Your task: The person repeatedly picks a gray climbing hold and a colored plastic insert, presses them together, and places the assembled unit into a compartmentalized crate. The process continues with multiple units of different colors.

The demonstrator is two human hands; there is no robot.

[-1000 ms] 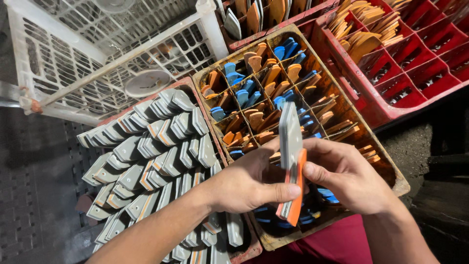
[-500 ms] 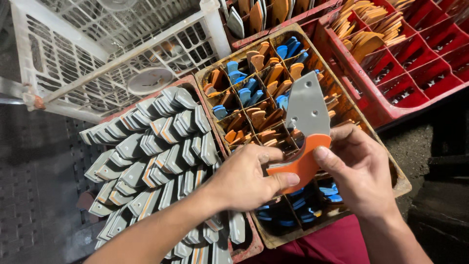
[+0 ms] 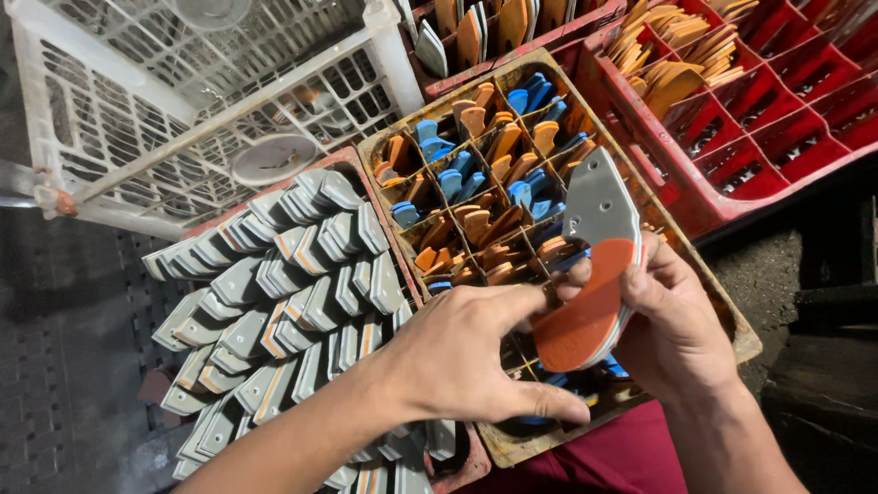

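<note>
I see a flat grey blade with an orange handle end [image 3: 590, 274] held above the yellow divided crate [image 3: 722, 316], between both hands. The grey part points up and away; the orange part faces the camera. It looks like several thin pieces stacked together, though I cannot tell how many.

My right hand [image 3: 681, 334] grips the stack along its right edge, thumb on the orange face and fingers wrapped behind. My left hand [image 3: 466, 352] meets the orange end from the left, fingertips touching its lower edge, thumb spread out below. Both hands are closed on the same stack.

The yellow divided crate beneath holds similar pieces with orange and blue handles standing in its cells. Just left of it, a crate of grey blades [image 3: 293, 302] lies packed in overlapping rows. A white lattice crate [image 3: 137, 110] sits at upper left, and a red divided crate [image 3: 777, 110] with tan handles stands at upper right.
</note>
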